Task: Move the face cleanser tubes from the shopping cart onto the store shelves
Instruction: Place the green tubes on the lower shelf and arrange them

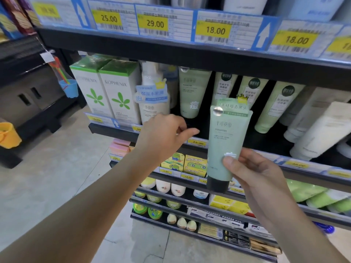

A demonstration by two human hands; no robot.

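Observation:
My right hand [254, 171] grips a pale green face cleanser tube [226, 141] near its black cap, cap down, held upright in front of the shelf edge [197, 143]. A matching green tube [191, 93] stands on that shelf just behind and to the left, with a dark gap beside it. My left hand [165, 133] hovers in front of that gap with loosely curled fingers, the forefinger pointing right, and holds nothing. The shopping cart is out of view.
Lighter green tubes [273, 107] and white tubes [321, 130] lean on the same shelf to the right. White boxes with green leaves [112, 92] and a pump bottle [153, 99] stand at the left. Price tags [214, 30] line the shelf above. Lower shelves hold small goods.

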